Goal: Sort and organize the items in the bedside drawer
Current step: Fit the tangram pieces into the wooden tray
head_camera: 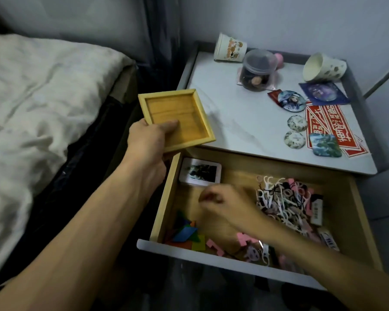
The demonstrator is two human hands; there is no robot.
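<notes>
The bedside drawer [359, 212] is pulled open. My left hand [147, 142] grips an empty square wooden tray [177, 118] by its near corner, thumb inside, holding it above the nightstand's left edge. My right hand [222, 207] is down in the drawer with fingers curled and blurred; I cannot tell whether it holds anything. Coloured flat puzzle pieces [186, 234] lie at the drawer's front left. Pink pieces [213, 244] lie beside them. A stack of photo cards [200, 172] sits at the back left. A tangle of floss picks and hair ties [283, 200] fills the right side.
The nightstand top [234, 117] carries two paper cups [229, 48], a clear jar [257, 70], round badges [291, 101], a square badge [325, 145] and red paper slips [332, 124]. A bed with a pale duvet [43, 104] lies to the left.
</notes>
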